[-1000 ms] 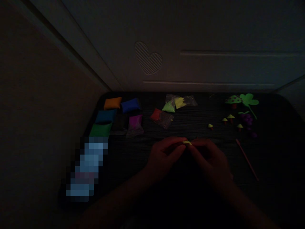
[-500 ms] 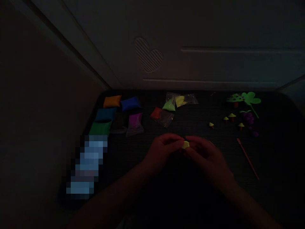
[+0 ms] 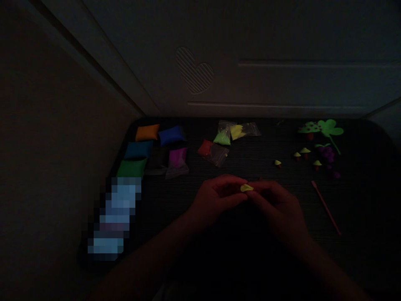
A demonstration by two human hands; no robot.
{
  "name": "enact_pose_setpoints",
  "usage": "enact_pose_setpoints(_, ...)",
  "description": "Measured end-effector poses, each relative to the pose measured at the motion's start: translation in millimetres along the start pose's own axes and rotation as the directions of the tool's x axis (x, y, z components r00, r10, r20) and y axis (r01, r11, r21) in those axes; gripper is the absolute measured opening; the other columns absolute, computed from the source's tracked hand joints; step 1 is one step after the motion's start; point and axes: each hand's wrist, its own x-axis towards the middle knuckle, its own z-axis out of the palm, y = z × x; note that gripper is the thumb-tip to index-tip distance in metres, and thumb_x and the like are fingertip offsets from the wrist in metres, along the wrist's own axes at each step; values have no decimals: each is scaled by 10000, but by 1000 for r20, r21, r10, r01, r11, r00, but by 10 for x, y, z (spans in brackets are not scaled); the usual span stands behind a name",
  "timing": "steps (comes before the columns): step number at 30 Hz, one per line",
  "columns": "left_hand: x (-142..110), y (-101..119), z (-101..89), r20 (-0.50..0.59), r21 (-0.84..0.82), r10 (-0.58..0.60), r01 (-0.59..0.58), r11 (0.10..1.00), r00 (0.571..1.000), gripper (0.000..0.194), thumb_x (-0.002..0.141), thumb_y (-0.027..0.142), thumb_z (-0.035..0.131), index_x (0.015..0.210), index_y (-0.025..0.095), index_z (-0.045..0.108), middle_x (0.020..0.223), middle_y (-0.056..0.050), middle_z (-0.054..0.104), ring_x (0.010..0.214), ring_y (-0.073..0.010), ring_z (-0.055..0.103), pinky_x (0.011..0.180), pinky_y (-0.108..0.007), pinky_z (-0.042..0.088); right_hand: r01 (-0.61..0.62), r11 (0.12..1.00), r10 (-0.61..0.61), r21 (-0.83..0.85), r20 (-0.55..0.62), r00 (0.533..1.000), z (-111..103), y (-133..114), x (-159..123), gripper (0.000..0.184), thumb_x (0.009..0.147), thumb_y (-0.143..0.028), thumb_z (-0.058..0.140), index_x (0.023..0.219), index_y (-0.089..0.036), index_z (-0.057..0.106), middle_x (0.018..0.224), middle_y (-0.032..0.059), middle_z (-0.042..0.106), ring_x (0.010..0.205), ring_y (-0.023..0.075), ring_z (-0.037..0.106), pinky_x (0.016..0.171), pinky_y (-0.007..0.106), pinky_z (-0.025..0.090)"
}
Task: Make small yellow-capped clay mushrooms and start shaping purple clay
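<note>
A small yellow piece of modelling clay [image 3: 247, 188] is pinched between the fingertips of both hands, over the middle of the dark table. My left hand [image 3: 216, 193] grips it from the left, thumb below and fingers above. From the right, my right hand [image 3: 278, 205] presses on it with thumb and fingertips. The piece looks thin and folded; its underside is hidden. Beyond my right hand stand several small clay mushrooms [image 3: 305, 151] with yellow caps and reddish-brown stems. A pink modelling stick [image 3: 326, 207] lies to the right of that hand.
Clay packets lie at the left, among them orange [image 3: 147, 133], blue [image 3: 171, 136], green [image 3: 132, 168] and purple [image 3: 178, 159]. Opened bags of red [image 3: 206, 148], light green [image 3: 223, 137] and yellow clay [image 3: 238, 131] sit centrally. Clay grapes [image 3: 327, 154] and a green clover [image 3: 330, 128] are far right. A pixelated screen [image 3: 114, 217] glows left.
The yellow clay now looks wider and flatter, with a fold showing. My left hand has shifted slightly right, and the fingers of both hands have changed their hold on it.
</note>
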Motion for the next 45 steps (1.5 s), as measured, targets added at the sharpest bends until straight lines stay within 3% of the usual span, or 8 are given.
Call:
enact_pose_setpoints(5, -32, 46, 17, -28, 171, 33, -28, 985, 999, 115, 678, 231, 695, 790, 212, 677, 758, 25, 689, 718, -116, 637, 682, -215, 482, -34, 999, 32, 35, 58, 998, -17, -12, -12, 113, 763, -329, 623, 825, -240, 653, 774, -10, 685, 717, 128, 644, 650, 241, 514)
enact_pose_setpoints(11, -20, 24, -7, -81, 247, 97, -74, 966, 992, 96, 672, 243, 694, 753, 194, 682, 767, 6, 690, 724, -127, 632, 674, -222, 484, 1, 1000, -4, 31, 85, 996, -20, -3, -17, 136, 769, -313, 621, 881, -240, 647, 829, -1, 683, 751, 134, 643, 667, 247, 518)
enact_pose_setpoints(19, -49, 12, 46, -59, 107, 42, -36, 994, 997, 129, 741, 220, 634, 840, 243, 715, 741, 30, 696, 732, -101, 618, 741, -216, 466, 194, 966, -218, -170, -135, 966, 3, 77, -4, 62, 773, -263, 630, 834, -257, 634, 822, -20, 650, 760, 126, 605, 708, 265, 479)
enact_pose_setpoints(27, 22, -97, 37, -82, -205, -100, 81, 975, 992, 46, 673, 213, 702, 718, 205, 697, 570, 50, 620, 550, -60, 529, 608, -200, 420, 202, 979, -198, -40, 76, 977, -4, -13, -8, 118, 818, -211, 581, 878, -293, 641, 817, -48, 654, 781, 96, 595, 715, 229, 457)
enact_pose_setpoints(31, 17, -94, 58, -69, -255, -148, 126, 959, 987, 88, 708, 227, 678, 784, 194, 708, 646, 25, 652, 612, -67, 560, 657, -207, 429, 261, 951, -258, -165, 40, 965, -11, 22, 8, 76, 797, -219, 608, 829, -282, 638, 815, -37, 623, 800, 110, 575, 715, 248, 439)
enact_pose_setpoints(36, -4, -68, 89, 78, -435, -196, 210, 876, 978, 185, 735, 281, 647, 841, 145, 714, 830, -49, 694, 811, -143, 619, 790, -284, 456, 327, 885, -357, -332, -30, 934, -25, 76, 22, 43, 761, -240, 647, 759, -251, 606, 768, -17, 567, 781, 135, 546, 668, 270, 425)
enact_pose_setpoints(42, 40, -61, 41, 17, -378, -226, 215, 900, 974, 89, 676, 149, 697, 765, 154, 698, 735, -14, 698, 684, -94, 615, 699, -227, 450, 407, 848, -432, -340, 5, 902, 21, 72, 27, 150, 721, -218, 679, 770, -233, 538, 785, -9, 526, 755, 142, 516, 656, 282, 426)
enact_pose_setpoints(45, 75, -52, -10, 11, -427, -174, 162, 889, 985, 176, 714, 111, 647, 879, 162, 683, 803, -30, 709, 737, -111, 636, 751, -252, 469, 408, 867, -434, -287, -32, 900, 0, 83, 17, 156, 748, -235, 646, 864, -240, 542, 844, 0, 518, 756, 139, 502, 663, 286, 421)
